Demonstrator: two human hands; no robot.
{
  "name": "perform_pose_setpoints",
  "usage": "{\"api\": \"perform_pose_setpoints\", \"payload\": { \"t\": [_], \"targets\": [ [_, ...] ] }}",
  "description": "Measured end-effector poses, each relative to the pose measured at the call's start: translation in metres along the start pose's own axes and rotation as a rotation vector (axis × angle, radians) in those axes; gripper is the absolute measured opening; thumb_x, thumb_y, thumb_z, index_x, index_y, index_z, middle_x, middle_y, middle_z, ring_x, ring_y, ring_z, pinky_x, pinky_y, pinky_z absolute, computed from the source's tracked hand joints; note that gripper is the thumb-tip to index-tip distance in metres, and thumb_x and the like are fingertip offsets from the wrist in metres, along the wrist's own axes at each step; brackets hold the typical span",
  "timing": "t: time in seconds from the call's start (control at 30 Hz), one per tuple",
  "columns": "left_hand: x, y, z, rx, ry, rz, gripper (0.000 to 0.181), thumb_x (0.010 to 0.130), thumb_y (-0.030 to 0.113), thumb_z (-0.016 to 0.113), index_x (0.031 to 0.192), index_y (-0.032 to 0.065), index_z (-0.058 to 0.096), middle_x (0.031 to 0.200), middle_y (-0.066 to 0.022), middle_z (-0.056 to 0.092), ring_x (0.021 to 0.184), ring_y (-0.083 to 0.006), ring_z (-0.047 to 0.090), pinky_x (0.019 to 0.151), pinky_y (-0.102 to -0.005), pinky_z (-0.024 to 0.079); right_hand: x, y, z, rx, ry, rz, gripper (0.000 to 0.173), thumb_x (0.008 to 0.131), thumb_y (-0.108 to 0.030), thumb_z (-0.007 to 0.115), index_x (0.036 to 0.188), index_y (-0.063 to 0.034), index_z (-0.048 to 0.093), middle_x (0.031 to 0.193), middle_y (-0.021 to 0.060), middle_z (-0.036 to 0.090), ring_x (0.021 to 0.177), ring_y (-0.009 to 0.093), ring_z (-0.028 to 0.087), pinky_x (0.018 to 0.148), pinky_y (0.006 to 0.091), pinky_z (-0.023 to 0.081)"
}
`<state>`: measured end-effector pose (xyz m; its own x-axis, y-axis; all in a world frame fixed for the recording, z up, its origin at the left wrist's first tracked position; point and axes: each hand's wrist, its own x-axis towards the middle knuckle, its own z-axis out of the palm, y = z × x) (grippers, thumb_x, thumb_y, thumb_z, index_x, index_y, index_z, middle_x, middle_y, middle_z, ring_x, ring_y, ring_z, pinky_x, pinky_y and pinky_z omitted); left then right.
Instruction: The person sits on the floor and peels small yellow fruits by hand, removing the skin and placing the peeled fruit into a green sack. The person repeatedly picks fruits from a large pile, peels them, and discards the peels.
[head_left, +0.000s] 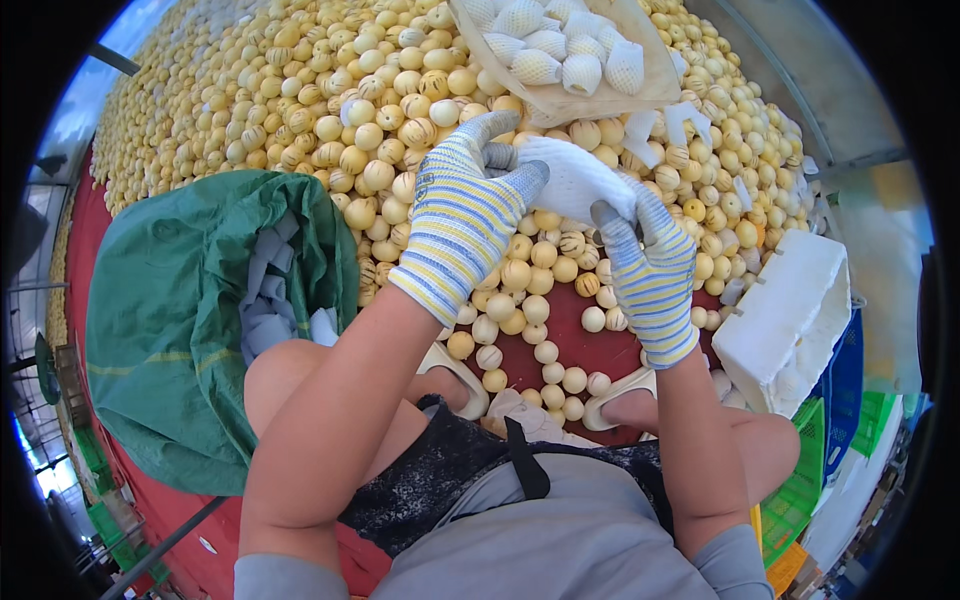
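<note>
Both my hands wear striped, grey-tipped knit gloves. A white foam net sleeve (574, 176) stretches between them; whether a fruit is inside cannot be told. My left hand (480, 187) pinches its left end, and my right hand (652, 262) grips its right end. Below and behind them lie many pale yellow round fruits (515, 275), some with dark stripes. Just above, a tan shallow container (660, 75) holds several fruits wrapped in white foam nets (581, 73).
A green woven sack (165, 300) with foam sleeves (270, 300) in its mouth stands at the left. At the right are a white foam box (780, 307), a blue crate (844, 375) and a green crate (795, 480). Loose fruits lie between my feet on red sheeting (600, 345).
</note>
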<state>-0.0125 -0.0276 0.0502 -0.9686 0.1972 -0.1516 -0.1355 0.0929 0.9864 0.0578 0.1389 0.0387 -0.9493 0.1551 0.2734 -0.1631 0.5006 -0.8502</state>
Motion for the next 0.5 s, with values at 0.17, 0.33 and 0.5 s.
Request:
{"api": "perform_pose_setpoints", "payload": {
  "t": [0.17,0.33,0.5],
  "targets": [
    [0.0,0.003,-0.003,-0.164,-0.288,0.041,0.059,0.082,0.011,0.071,0.135,-0.0005,0.048,0.106,-0.0109,0.065,0.088,-0.0141,0.064,0.066,-0.0247,0.056,0.01,0.014,0.008,0.281,0.045,0.132,0.028,0.094,-0.022,0.063,0.107,0.0021,0.064,0.086,0.0004,0.065,0.076,0.005,0.054,0.067,0.0223,0.047],
    [0.002,0.003,-0.005,-0.14,-0.292,-0.028,0.046,0.083,0.002,0.063,0.128,0.0026,0.057,0.104,-0.0073,0.066,0.079,-0.0075,0.061,0.063,-0.0204,0.054,-0.001,0.074,0.016,0.308,-0.03,0.233,0.031,0.094,-0.027,0.061,0.108,0.0016,0.063,0.082,0.0026,0.064,0.075,0.008,0.055,0.067,0.0249,0.047],
    [0.012,0.003,0.006,0.024,-0.191,0.023,0.044,0.082,-0.005,0.058,0.125,0.0007,0.059,0.102,-0.0082,0.065,0.08,-0.0074,0.06,0.069,-0.0214,0.053,-0.075,0.263,0.039,-0.771,-0.467,0.351,0.034,0.09,-0.017,0.056,0.121,-0.0023,0.058,0.111,0.0179,0.062,0.102,0.034,0.061,0.082,0.0442,0.05]
  ]
}}
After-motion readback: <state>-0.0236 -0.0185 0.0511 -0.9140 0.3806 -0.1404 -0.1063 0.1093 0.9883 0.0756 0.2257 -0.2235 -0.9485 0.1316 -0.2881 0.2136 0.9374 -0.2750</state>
